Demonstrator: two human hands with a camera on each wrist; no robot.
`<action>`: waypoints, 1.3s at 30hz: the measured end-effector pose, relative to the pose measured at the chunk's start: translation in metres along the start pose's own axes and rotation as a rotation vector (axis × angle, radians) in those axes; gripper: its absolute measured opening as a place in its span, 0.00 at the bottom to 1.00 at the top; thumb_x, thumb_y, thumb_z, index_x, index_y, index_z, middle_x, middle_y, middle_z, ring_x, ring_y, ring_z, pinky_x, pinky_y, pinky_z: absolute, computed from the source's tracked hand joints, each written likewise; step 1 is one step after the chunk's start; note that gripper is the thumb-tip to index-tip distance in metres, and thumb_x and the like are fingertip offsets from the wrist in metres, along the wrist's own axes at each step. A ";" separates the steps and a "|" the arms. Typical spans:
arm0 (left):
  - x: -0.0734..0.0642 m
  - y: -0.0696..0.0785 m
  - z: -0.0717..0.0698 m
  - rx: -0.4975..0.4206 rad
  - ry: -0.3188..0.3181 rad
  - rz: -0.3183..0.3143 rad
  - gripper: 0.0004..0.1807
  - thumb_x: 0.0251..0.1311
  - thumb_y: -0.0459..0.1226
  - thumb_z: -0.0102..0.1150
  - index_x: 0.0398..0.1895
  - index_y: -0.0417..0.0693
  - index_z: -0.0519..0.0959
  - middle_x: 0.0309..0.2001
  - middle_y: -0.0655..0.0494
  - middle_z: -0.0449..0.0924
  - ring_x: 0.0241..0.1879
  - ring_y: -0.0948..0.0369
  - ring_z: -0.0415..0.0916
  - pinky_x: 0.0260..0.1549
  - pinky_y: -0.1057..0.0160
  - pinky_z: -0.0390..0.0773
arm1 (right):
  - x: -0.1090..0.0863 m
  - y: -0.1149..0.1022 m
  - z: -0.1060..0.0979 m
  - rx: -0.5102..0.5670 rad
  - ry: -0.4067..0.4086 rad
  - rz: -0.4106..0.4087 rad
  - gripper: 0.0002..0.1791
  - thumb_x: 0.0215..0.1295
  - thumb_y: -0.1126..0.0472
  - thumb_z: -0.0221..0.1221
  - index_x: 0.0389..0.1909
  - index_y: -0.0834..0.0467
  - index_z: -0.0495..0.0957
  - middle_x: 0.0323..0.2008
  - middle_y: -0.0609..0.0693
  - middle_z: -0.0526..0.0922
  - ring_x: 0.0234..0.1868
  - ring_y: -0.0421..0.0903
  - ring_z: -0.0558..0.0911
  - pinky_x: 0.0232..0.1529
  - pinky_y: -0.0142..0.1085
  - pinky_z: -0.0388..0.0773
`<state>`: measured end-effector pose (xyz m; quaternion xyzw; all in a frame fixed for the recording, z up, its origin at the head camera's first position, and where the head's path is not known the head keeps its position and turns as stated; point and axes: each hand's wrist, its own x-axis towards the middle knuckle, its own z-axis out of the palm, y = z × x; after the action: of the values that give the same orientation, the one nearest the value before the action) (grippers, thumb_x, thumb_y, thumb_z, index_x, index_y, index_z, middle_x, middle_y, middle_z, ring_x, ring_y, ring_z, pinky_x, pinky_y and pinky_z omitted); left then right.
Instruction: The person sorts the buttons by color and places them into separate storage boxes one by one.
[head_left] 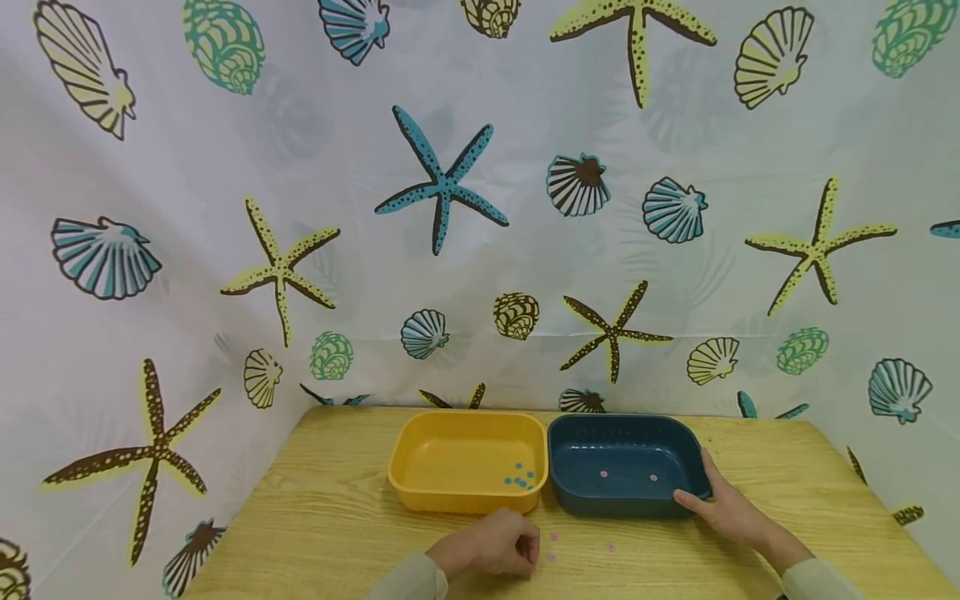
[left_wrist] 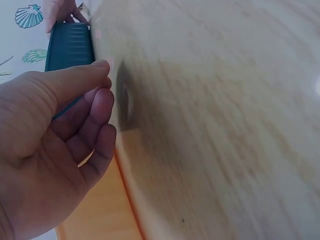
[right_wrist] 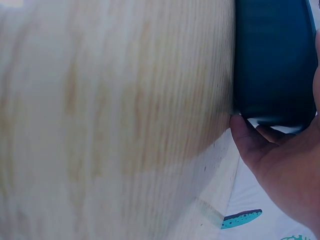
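Note:
My left hand (head_left: 495, 543) is low over the table, in front of the yellow tray (head_left: 420, 500), with its fingers curled. In the left wrist view, the thumb of that hand (left_wrist: 55, 125) comes close to the fingertips, and any small thing between them is hidden. Several small blue discs, like buttons (head_left: 517, 481), lie inside the yellow tray at its right end. My right hand (head_left: 731, 504) grips the dark blue tray (head_left: 622, 506) at its right end, thumb at the front corner. Two pink buttons (head_left: 603, 474) lie in that tray. More pink buttons (head_left: 611, 547) lie on the table beside my left hand.
The two trays stand side by side at the back of the wooden table (head_left: 330, 500). Behind and beside the table hangs a white curtain (head_left: 480, 275) printed with shells and starfish.

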<state>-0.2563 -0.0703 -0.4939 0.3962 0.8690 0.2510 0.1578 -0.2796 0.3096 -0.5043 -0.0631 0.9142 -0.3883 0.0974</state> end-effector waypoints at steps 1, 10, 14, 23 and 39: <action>0.000 0.000 -0.002 -0.020 0.003 -0.006 0.07 0.51 0.30 0.67 0.23 0.49 0.79 0.20 0.70 0.71 0.21 0.75 0.66 0.23 0.75 0.71 | 0.000 0.000 0.000 -0.002 0.001 -0.001 0.57 0.67 0.44 0.54 0.70 0.68 0.22 0.69 0.75 0.32 0.67 0.73 0.43 0.62 0.64 0.47; 0.003 0.006 -0.013 -0.109 0.029 -0.029 0.04 0.56 0.31 0.64 0.27 0.47 0.80 0.24 0.69 0.74 0.25 0.74 0.69 0.29 0.74 0.73 | -0.001 0.000 0.000 0.021 -0.003 0.000 0.57 0.67 0.44 0.54 0.70 0.68 0.22 0.69 0.75 0.32 0.68 0.72 0.42 0.62 0.64 0.46; 0.004 0.008 -0.015 -0.171 0.044 -0.034 0.04 0.56 0.31 0.64 0.27 0.48 0.80 0.24 0.68 0.75 0.25 0.73 0.71 0.29 0.73 0.74 | -0.001 0.000 0.000 0.017 -0.003 0.002 0.57 0.67 0.44 0.54 0.70 0.68 0.21 0.69 0.75 0.32 0.67 0.73 0.42 0.62 0.64 0.45; 0.010 0.014 -0.026 -0.230 0.105 -0.038 0.04 0.57 0.33 0.64 0.27 0.51 0.81 0.25 0.67 0.77 0.26 0.71 0.73 0.30 0.72 0.75 | 0.000 0.001 0.000 0.004 -0.002 -0.001 0.57 0.67 0.43 0.54 0.69 0.68 0.21 0.69 0.76 0.32 0.67 0.73 0.42 0.62 0.64 0.46; 0.026 0.019 -0.040 -0.333 0.270 -0.138 0.04 0.60 0.35 0.62 0.34 0.43 0.83 0.27 0.63 0.79 0.27 0.66 0.73 0.30 0.69 0.73 | -0.001 0.000 0.000 0.023 -0.008 -0.001 0.57 0.67 0.44 0.54 0.70 0.68 0.21 0.69 0.75 0.31 0.68 0.73 0.41 0.62 0.64 0.45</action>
<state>-0.2807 -0.0524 -0.4523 0.2671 0.8537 0.4306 0.1199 -0.2790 0.3099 -0.5040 -0.0640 0.9093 -0.3983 0.1019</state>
